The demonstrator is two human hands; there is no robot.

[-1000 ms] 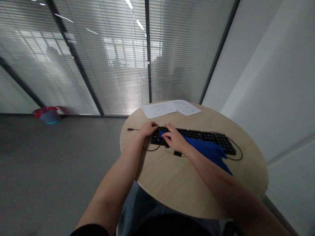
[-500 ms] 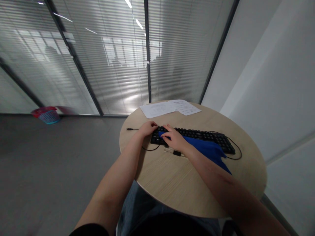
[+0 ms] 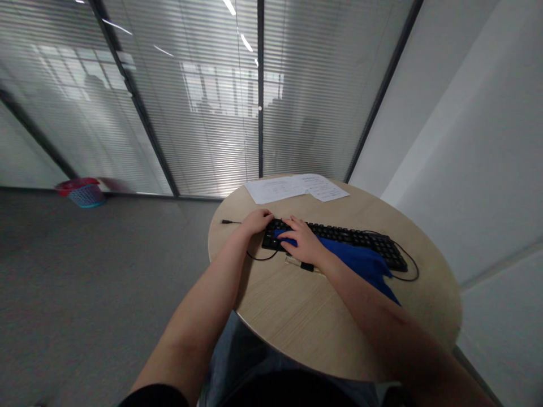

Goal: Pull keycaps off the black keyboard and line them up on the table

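A black keyboard [image 3: 352, 237] lies across a round wooden table [image 3: 297, 305]. My left hand [image 3: 255, 220] grips the keyboard's left end, fingers curled over its edge. My right hand [image 3: 303, 242] presses a blue cloth [image 3: 360, 263] onto the left part of the keys, fingers closed down on the cloth. The cloth trails to the right under my forearm and hangs over the keyboard's front edge. The keyboard's black cable [image 3: 258, 257] loops by my left wrist and ends in a plug [image 3: 226, 221] at the table's left rim.
Two white paper sheets [image 3: 297, 187] lie at the table's far side. A small clear item with a black part [image 3: 302, 264] rests in front of the keyboard. A glass wall with blinds stands behind. A red and blue basket [image 3: 82, 192] sits on the grey floor, far left.
Both hands hold their places on the keyboard and cloth. Only the camera has shifted slightly.
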